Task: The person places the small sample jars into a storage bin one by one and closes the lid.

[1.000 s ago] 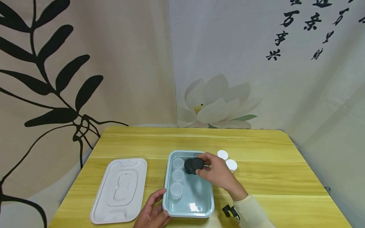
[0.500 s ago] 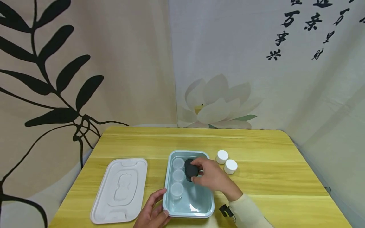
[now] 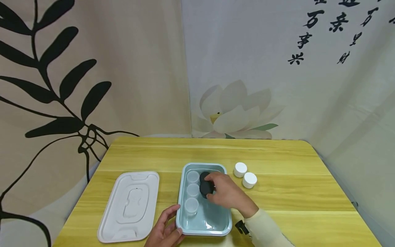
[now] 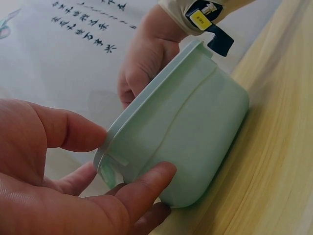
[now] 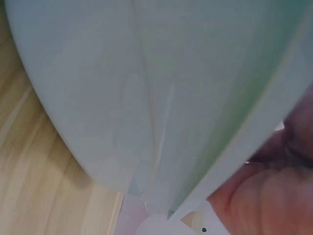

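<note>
My right hand (image 3: 227,190) reaches over the rim of a light-blue plastic box (image 3: 216,219) and pinches a small round black-topped jar (image 3: 205,189) inside it. A second black-topped jar (image 3: 204,177) sits directly behind, its top overlapping the held one in the head view. Three clear-topped round jars (image 3: 191,206) line the box's left side. My left hand (image 3: 165,228) holds the near left corner; in the left wrist view, its fingers (image 4: 149,188) lie along the wall and rim. In the right wrist view, the box wall (image 5: 98,98) hides the jars.
Two white-capped round jars (image 3: 249,180) stand on the wooden table (image 3: 293,192), right of the box. A white lid (image 3: 129,206) lies flat at the left. Printed curtains (image 3: 154,68) hang behind the table's back edge.
My right hand has moved slightly left and toward me, bringing the black-topped jar down in front of the other black one. My left hand stays at the box corner.
</note>
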The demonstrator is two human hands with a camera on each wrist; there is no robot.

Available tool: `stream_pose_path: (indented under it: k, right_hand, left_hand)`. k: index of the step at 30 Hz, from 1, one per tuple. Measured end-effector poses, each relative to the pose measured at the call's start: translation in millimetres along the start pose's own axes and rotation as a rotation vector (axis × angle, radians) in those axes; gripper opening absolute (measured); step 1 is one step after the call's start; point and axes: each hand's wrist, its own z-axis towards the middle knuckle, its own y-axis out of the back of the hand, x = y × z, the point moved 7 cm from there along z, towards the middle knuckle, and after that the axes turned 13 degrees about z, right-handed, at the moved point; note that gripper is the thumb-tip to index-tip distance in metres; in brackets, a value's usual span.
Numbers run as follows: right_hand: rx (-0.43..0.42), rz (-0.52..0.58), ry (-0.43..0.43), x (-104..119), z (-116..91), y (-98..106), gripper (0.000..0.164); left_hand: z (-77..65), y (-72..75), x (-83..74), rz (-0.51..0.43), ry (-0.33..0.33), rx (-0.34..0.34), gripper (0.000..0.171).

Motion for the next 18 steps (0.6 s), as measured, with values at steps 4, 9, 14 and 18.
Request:
stream_pose_path:
  k: [4,9,14,18]
  right_hand:
    - [0.009,-0.027,-0.010,1.4,-0.4,-3.3,0.047]
    - [0.002,-0.063,-0.038,3.1,-0.9,-6.1,0.048]
    - [0.000,-0.113,-0.059,2.5,0.0,-9.6,0.048]
    - [0.016,-0.178,-0.037,3.4,-0.1,-13.8,0.046]
  left_hand:
    - [-0.2,-0.3,-0.1,-0.008,-0.003,0.006,0.075]
    - [-0.8,-0.1,-0.6,0.001,-0.001,0.013,0.075]
    - [-1.4,-0.5,-2.7,-0.002,-0.027,0.037,0.074]
    - [-1.6,-0.9,-3.1,-0.003,-0.041,0.045,0.073]
